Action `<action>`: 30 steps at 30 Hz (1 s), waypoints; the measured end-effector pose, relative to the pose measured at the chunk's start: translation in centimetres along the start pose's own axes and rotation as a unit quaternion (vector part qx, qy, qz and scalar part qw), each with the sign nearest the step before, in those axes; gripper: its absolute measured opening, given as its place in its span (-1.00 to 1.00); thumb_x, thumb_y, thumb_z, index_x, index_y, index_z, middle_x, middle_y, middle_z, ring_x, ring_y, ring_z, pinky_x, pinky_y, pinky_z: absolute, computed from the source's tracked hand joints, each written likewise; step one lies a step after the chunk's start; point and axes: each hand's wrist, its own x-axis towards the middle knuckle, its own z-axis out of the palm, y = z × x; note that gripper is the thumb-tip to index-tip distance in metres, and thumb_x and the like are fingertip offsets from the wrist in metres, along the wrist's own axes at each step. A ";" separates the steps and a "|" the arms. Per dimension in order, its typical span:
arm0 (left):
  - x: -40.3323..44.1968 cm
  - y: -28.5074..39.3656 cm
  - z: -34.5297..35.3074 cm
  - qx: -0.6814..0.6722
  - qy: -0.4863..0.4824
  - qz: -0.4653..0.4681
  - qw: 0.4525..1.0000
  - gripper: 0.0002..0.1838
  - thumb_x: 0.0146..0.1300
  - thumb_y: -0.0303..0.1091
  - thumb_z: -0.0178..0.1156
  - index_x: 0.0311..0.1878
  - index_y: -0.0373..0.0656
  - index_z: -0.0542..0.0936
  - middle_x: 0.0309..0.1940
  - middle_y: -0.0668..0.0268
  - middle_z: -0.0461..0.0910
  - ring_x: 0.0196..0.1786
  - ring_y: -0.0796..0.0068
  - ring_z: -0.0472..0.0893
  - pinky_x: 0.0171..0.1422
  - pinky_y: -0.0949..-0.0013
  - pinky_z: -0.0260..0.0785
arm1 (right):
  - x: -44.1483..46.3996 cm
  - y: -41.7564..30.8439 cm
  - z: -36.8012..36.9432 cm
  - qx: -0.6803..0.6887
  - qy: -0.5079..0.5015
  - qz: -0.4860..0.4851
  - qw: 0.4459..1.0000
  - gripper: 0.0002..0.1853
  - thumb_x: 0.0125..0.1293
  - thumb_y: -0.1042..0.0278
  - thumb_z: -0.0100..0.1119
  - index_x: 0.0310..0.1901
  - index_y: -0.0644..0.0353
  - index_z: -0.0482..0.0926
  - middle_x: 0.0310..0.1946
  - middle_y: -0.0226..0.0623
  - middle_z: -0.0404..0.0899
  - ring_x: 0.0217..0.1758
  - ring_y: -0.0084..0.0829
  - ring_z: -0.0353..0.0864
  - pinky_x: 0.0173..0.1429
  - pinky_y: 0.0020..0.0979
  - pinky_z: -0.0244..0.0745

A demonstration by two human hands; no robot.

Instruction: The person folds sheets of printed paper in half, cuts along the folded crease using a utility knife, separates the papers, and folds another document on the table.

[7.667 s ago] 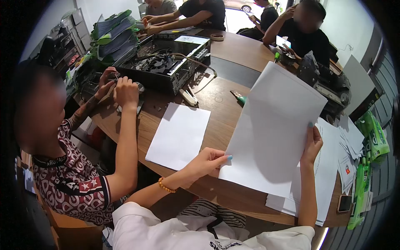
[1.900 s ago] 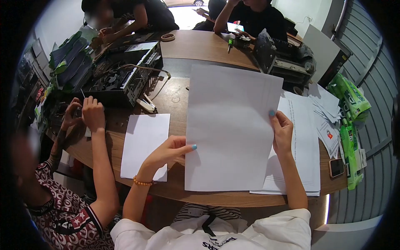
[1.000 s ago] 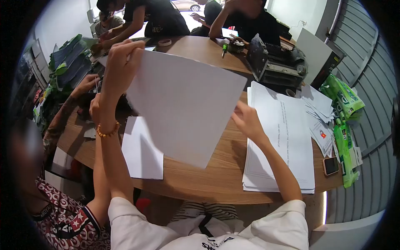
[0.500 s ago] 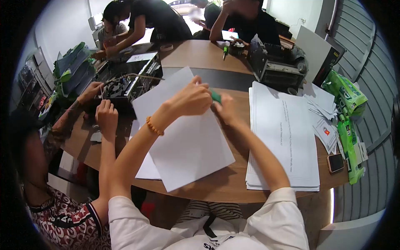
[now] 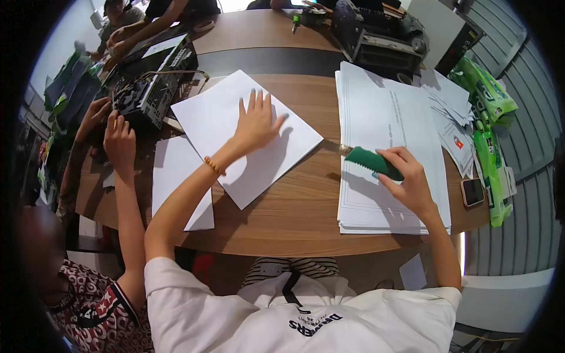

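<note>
My left hand [image 5: 257, 125] lies with fingers spread on a blank white sheet [image 5: 206, 115], set at an angle on the table. Under its lower left corner is more white paper [image 5: 170, 167]. My right hand [image 5: 412, 176] grips a green-handled tool [image 5: 372, 162] with a toothed handle edge, a brass-coloured collar and a thin tip pointing left. The tip is blurred, so its exact kind is unclear. This tool is held over the left side of a stack of printed paper [image 5: 394, 206], its tip near the sheet's right corner.
At the left, another person's hand [image 5: 119, 144] works at an open computer case [image 5: 147, 88]. A black machine [image 5: 379, 44] stands at the back right. Paper scraps [image 5: 450, 132], a phone [image 5: 472, 192] and green packets [image 5: 491, 170] lie along the right edge.
My hands have parted: the left has come down flat on the sheet, the right has swung right with the green-handled tool. The top sheet has turned and shifted, and my view has tilted down.
</note>
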 end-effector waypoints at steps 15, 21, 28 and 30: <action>-3.5 1.3 -0.2 -0.051 -0.100 0.032 0.993 -0.07 0.20 0.29 -0.20 0.30 -0.44 0.00 0.31 -0.24 -0.07 0.42 -0.08 -0.19 0.39 -0.12 -0.36 | -0.3 1.9 1.7 -0.035 -0.001 -0.005 0.999 -0.58 -0.04 0.40 0.26 -0.07 0.27 0.51 -0.24 -0.17 0.46 -0.19 -0.24 0.49 -0.13 -0.33 0.43; -3.7 -0.4 -1.1 -0.043 -0.133 0.078 0.987 -0.10 0.21 0.27 -0.20 0.32 -0.39 -0.02 0.33 -0.21 -0.12 0.42 -0.06 -0.21 0.40 -0.11 -0.39 | 0.2 1.5 2.2 -0.022 -0.009 -0.013 1.000 -0.58 -0.04 0.37 0.27 -0.07 0.27 0.51 -0.22 -0.16 0.47 -0.18 -0.24 0.49 -0.13 -0.33 0.44; -3.0 1.9 -0.2 -0.060 -0.073 0.004 0.996 -0.14 0.25 0.21 -0.20 0.31 -0.42 0.01 0.34 -0.19 -0.12 0.43 -0.05 -0.20 0.40 -0.12 -0.41 | 0.5 1.3 2.7 -0.009 -0.025 -0.018 0.999 -0.59 -0.03 0.37 0.26 -0.07 0.26 0.51 -0.20 -0.16 0.45 -0.17 -0.23 0.48 -0.12 -0.33 0.44; -3.0 2.2 0.2 -0.054 -0.064 -0.006 0.996 -0.18 0.27 0.17 -0.22 0.30 -0.44 0.03 0.33 -0.19 -0.11 0.42 -0.05 -0.17 0.40 -0.12 -0.39 | 0.3 1.3 2.7 -0.001 -0.028 -0.018 0.999 -0.59 -0.02 0.37 0.26 -0.07 0.27 0.51 -0.20 -0.16 0.45 -0.17 -0.23 0.48 -0.12 -0.33 0.44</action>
